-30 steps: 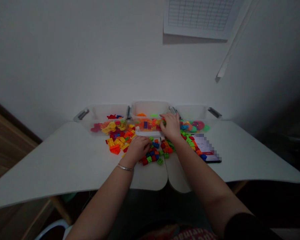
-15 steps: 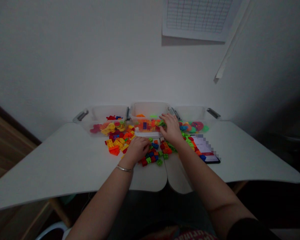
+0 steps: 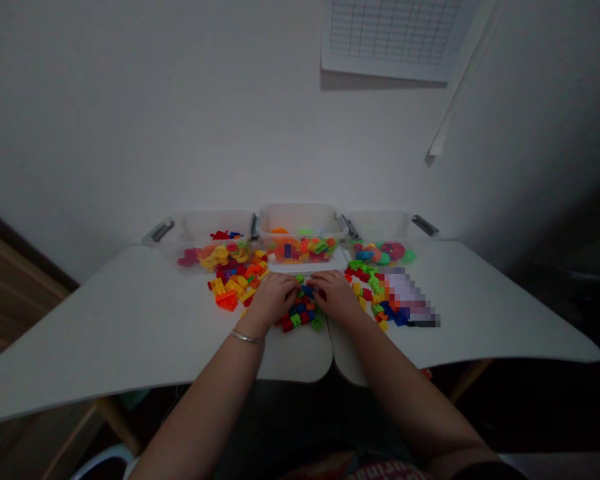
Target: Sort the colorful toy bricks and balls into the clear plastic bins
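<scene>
Many colourful toy bricks (image 3: 300,317) lie heaped on the white table (image 3: 145,320). At the left side of the middle heap is my left hand (image 3: 277,297), its fingers curled together by the bricks; what they grip, if anything, is hidden. Just to the right, my right hand (image 3: 333,293) is bent in a pinch beside a blue brick (image 3: 307,291), and its fingertips are too small to make out. The hands face each other, a small gap apart. Behind them stands a clear middle bin (image 3: 300,220) with orange, yellow and green pieces.
A left bin (image 3: 215,223) and a right bin (image 3: 380,223) hold more coloured pieces. A white lid (image 3: 307,268) lies before the middle bin. A tablet (image 3: 405,293) rests at the right, touching bricks. A gridded paper (image 3: 390,40) hangs on the wall.
My right hand has moved down from the front of the middle bin to the brick heap beside my left hand, its fingers now drawn together. A green piece shows in the bin. My left hand has barely moved.
</scene>
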`<state>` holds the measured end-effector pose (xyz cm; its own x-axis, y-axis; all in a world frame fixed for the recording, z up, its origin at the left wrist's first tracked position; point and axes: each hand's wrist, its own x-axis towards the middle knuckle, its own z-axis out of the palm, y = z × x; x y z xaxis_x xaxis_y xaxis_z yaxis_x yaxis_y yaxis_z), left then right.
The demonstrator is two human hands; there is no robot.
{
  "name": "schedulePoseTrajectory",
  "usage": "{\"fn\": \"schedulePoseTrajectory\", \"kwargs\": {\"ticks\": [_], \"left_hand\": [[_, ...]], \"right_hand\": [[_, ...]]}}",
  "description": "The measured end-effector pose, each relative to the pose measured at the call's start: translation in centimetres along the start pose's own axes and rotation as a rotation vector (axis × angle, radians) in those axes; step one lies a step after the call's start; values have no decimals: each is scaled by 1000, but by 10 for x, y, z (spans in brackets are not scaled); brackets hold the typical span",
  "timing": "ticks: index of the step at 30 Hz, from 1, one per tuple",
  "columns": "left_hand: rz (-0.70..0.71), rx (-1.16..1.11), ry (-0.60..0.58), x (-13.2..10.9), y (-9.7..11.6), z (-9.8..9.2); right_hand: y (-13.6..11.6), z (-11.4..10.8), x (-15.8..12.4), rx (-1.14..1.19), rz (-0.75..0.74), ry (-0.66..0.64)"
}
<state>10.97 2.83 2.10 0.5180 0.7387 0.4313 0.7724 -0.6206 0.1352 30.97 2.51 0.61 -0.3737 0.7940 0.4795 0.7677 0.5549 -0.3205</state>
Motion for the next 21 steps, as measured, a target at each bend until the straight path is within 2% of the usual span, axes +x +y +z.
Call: {"fn": "schedulePoseTrajectory", "kwargs": {"ticks": [6, 13, 21], "left_hand": [[-7, -25, 2, 1, 1, -1], [-5, -29, 3, 0, -1, 2], [12, -7, 11, 0, -2, 3]], "right_hand": [[1, 6, 6, -5, 99, 43], [-2, 9, 10, -62, 213, 33], [-2, 10, 11, -46, 229, 64]]}}
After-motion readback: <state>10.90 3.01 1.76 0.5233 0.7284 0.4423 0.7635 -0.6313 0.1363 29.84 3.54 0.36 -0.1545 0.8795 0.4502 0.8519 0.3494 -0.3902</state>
